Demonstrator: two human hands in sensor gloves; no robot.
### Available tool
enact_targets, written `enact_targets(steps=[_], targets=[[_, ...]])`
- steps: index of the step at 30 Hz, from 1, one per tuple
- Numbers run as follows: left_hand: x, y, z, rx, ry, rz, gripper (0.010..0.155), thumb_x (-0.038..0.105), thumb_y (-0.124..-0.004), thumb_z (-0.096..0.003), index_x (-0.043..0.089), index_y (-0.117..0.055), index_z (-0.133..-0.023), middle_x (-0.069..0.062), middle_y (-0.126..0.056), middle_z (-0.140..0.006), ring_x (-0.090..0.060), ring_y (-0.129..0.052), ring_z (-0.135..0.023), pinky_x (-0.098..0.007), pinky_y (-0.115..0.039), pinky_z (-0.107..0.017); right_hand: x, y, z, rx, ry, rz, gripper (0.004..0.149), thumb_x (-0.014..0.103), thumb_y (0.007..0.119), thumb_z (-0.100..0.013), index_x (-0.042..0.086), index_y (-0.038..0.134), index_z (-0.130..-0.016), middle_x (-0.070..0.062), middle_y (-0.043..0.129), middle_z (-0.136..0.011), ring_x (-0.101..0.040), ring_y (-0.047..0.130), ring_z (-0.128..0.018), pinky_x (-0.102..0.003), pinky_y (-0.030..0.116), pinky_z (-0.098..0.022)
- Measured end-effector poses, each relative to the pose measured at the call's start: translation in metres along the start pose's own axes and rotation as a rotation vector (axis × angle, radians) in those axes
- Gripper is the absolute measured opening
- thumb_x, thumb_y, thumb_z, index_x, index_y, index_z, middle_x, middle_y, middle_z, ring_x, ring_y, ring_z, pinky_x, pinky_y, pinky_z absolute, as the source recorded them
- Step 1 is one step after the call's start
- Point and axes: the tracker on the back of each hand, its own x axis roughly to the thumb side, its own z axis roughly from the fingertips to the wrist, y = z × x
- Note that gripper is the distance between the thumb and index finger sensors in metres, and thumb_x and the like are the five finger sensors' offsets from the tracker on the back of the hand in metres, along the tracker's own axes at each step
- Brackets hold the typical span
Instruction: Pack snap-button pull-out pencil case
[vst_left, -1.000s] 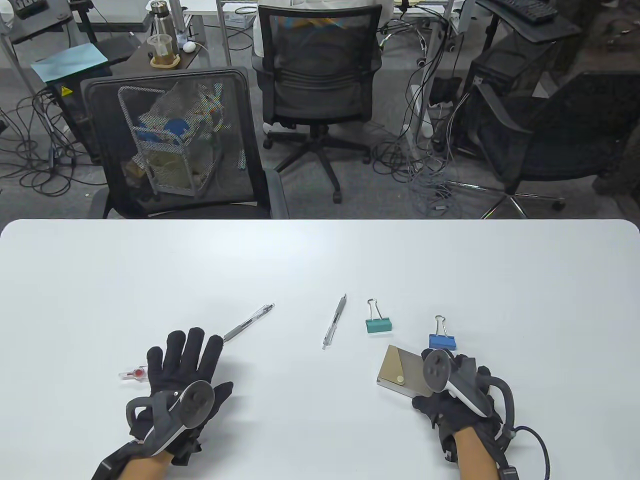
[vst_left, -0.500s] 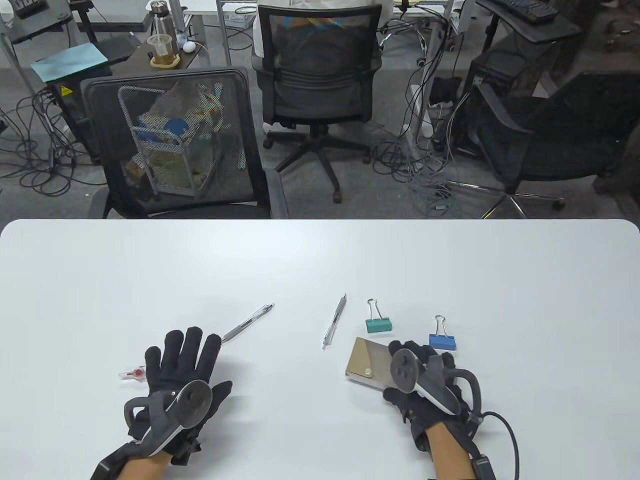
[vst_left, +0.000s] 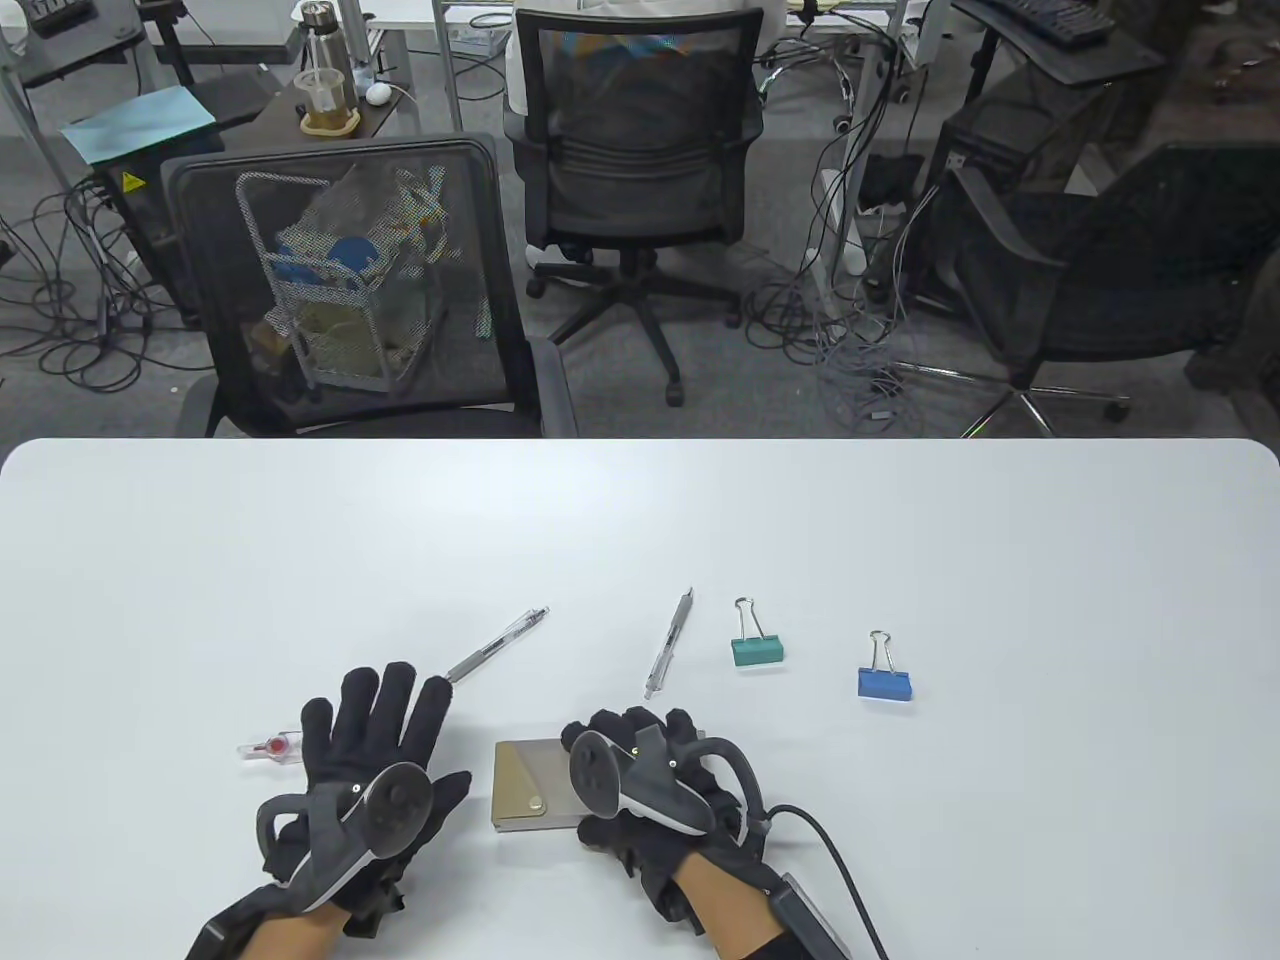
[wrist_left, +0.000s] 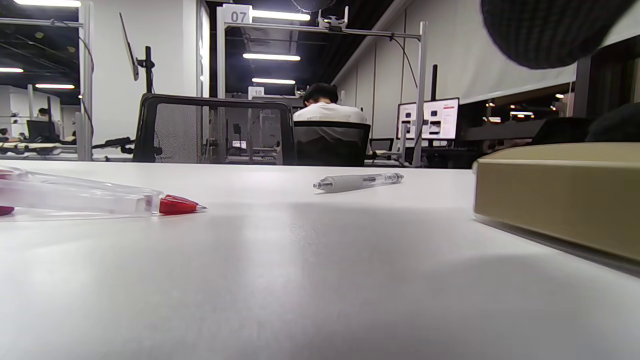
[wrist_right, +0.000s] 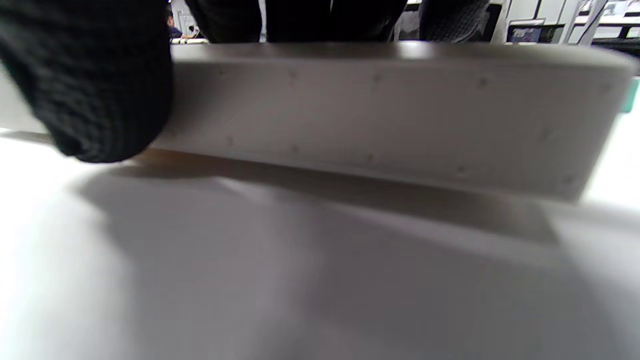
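Note:
The pencil case (vst_left: 525, 790) is a flat tan box with a triangular flap and a snap button, lying on the white table. It also shows in the left wrist view (wrist_left: 555, 195) and as a grey side wall in the right wrist view (wrist_right: 390, 115). My right hand (vst_left: 632, 735) grips its right part, thumb (wrist_right: 90, 75) on the near side and fingers over the top. My left hand (vst_left: 378, 700) rests flat on the table, fingers spread, just left of the case and holding nothing. A clear pen (vst_left: 497, 645) lies by the left fingertips; a second pen (vst_left: 670, 642) lies beyond the case.
A small clear item with a red tip (vst_left: 268, 747) lies left of my left hand, also in the left wrist view (wrist_left: 80, 197). A green binder clip (vst_left: 757, 645) and a blue binder clip (vst_left: 884, 680) sit to the right. Office chairs stand beyond the table's far edge.
My right hand has carried the pencil case leftwards from beside the blue clip to just right of my left hand. The left hand has barely moved.

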Motion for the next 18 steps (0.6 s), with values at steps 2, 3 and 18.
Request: enact_targets(steps=[2, 3, 18], targets=[[0.003, -0.001, 0.0, -0.014, -0.01, 0.002, 0.091, 0.071, -0.073, -0.0322, 0.05, -0.031, -0.11, 0.011, -0.031, -0.124, -0.029, -0.033, -0.122, -0.064, -0.027, -0.086, 0.0, 0.002, -0.001, -0.005, -0.012, -0.006, 0.086, 0.061, 0.088, -0.029, 0.05, 0.047, -0.104, 0.016, 0.054, -0.119, -0.021, 0.06, -0.111, -0.058, 0.05, -0.084], [0.006, -0.001, 0.0, -0.024, -0.016, 0.004, 0.09, 0.071, -0.073, -0.0323, 0.049, -0.033, -0.11, 0.011, -0.033, -0.124, -0.029, -0.036, -0.122, -0.063, -0.028, -0.086, 0.0, 0.002, -0.001, -0.001, -0.01, -0.007, 0.086, 0.061, 0.087, -0.03, 0.05, 0.047, -0.104, 0.016, 0.054, -0.119, -0.021, 0.059, -0.111, -0.057, 0.05, -0.084], [0.071, -0.009, -0.01, -0.178, -0.202, -0.135, 0.079, 0.075, -0.073, -0.027, 0.039, -0.075, -0.098, 0.007, -0.092, -0.088, -0.025, -0.093, -0.084, -0.053, -0.064, -0.076, -0.003, 0.003, -0.001, 0.002, -0.017, -0.032, 0.085, 0.061, 0.087, -0.03, 0.051, 0.046, -0.104, 0.017, 0.053, -0.119, -0.021, 0.058, -0.111, -0.057, 0.049, -0.083]])
